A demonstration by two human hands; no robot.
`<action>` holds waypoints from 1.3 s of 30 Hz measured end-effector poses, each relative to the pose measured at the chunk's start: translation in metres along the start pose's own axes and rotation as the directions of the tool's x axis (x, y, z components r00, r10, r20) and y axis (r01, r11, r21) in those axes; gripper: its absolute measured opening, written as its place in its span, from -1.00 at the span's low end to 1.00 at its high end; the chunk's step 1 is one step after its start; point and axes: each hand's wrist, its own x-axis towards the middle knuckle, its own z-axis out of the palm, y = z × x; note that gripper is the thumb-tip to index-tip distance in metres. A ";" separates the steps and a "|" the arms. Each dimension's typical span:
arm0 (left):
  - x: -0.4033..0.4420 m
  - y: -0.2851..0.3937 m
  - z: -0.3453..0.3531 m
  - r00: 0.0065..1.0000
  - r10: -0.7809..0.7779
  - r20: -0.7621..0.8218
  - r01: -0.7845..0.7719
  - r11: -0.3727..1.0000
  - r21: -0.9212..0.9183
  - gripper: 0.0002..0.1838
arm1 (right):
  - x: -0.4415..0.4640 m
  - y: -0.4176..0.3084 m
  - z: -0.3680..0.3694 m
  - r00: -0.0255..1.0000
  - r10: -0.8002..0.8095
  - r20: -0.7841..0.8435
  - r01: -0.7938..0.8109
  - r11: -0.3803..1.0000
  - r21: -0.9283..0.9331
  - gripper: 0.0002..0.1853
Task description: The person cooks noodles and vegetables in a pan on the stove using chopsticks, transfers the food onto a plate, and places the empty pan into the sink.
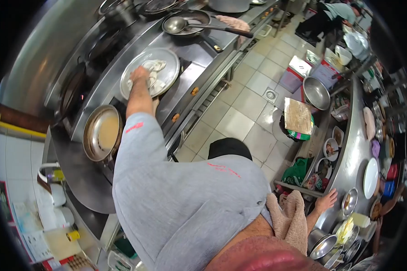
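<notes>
Head view, sole entry: left hand [140,74], one, grasping a white cloth [157,86] bunched under the fingers; cloth pressed upon a disc [169,67], round, metal, lid or tray. Cloth, judged light, soft and limp, best gathered at its bunched middle; damp or dry, cannot tell. Disc, judged stiff and smooth, perhaps slippery or hot, best taken by its rim, with the cloth between. Right hand [325,202], one, holding nothing visible, fingers spread, well apart from the cloth, by the edge of the counter [355,149]; contact with the edge, cannot tell. Around the left hand: a pan [92,145] with brownish liquid, on the near side; a wooden handle [156,106], jutting at the disc's near rim, in the way there; a skillet [203,17] and ladle [176,25], beyond, their handles limiting room on the far side. Around the right hand: a steel bowl [349,202], just beside; a white plate [371,178], farther out; a brown towel [289,214], hanging by the forearm. Far beyond both hands: a co-worker [341,17], bent over.
</notes>
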 end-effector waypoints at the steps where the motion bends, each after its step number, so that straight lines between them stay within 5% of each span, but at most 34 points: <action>1: -0.004 0.000 -0.002 1.000 -0.020 0.004 0.020 1.000 0.005 -0.54 | 0.000 0.000 0.002 1.000 -0.020 0.001 0.020 1.000 0.001 -0.03; 13: -0.013 0.010 -0.022 0.992 -0.030 0.124 0.048 0.988 -0.145 -0.43 | 0.003 -0.001 -0.003 0.999 0.012 0.043 -0.010 0.999 -0.038 0.01; 16: -0.032 -0.009 -0.023 1.000 0.005 -0.006 -0.006 0.977 -0.212 -0.33 | 0.003 -0.002 0.001 0.998 0.014 0.059 -0.010 0.998 -0.065 -0.02; 18: -0.068 -0.028 -0.024 0.968 0.081 -0.239 -0.137 0.964 -0.227 -0.25 | 0.002 0.000 0.003 0.999 0.028 0.035 -0.024 0.995 -0.092 -0.04; 19: -0.084 -0.046 -0.017 0.977 0.065 -0.201 -0.128 0.940 -0.317 -0.23 | 0.002 0.003 0.005 0.999 0.022 0.041 -0.018 0.996 -0.092 -0.04; 22: -0.159 -0.086 -0.010 0.993 0.073 -0.096 -0.113 0.844 -0.525 -0.24 | 0.003 0.002 0.010 1.000 0.010 0.010 -0.009 0.996 -0.086 -0.06; 24: -0.198 -0.089 -0.011 0.892 -0.070 0.447 0.337 0.761 -0.554 -0.28 | 0.004 0.004 0.009 1.000 0.007 0.003 -0.006 0.996 -0.088 -0.06; 26: -0.218 -0.097 0.029 0.857 0.088 0.508 0.382 0.555 -0.739 -0.43 | 0.003 0.001 0.007 1.000 0.004 0.003 -0.004 0.997 -0.077 -0.06; 28: -0.257 -0.062 0.005 0.750 0.154 0.643 0.611 0.211 -0.763 -0.59 | 0.003 0.004 0.007 1.000 -0.003 0.000 0.003 0.997 -0.075 -0.07; 29: -0.255 -0.062 0.021 0.787 0.197 0.584 0.590 0.038 -0.807 -0.73 | 0.004 0.005 0.010 1.000 -0.006 -0.009 0.005 0.998 -0.069 -0.07; 33: -0.259 -0.021 0.046 0.902 0.087 0.423 0.428 -0.062 -0.901 -0.79 | 0.003 0.005 0.009 1.000 0.003 0.007 -0.002 0.998 -0.070 -0.08; 39: -0.246 0.045 0.060 0.923 -0.013 0.385 0.377 -0.176 -0.909 -0.77 | 0.003 0.004 0.008 1.000 0.001 -0.007 -0.002 0.997 -0.072 -0.11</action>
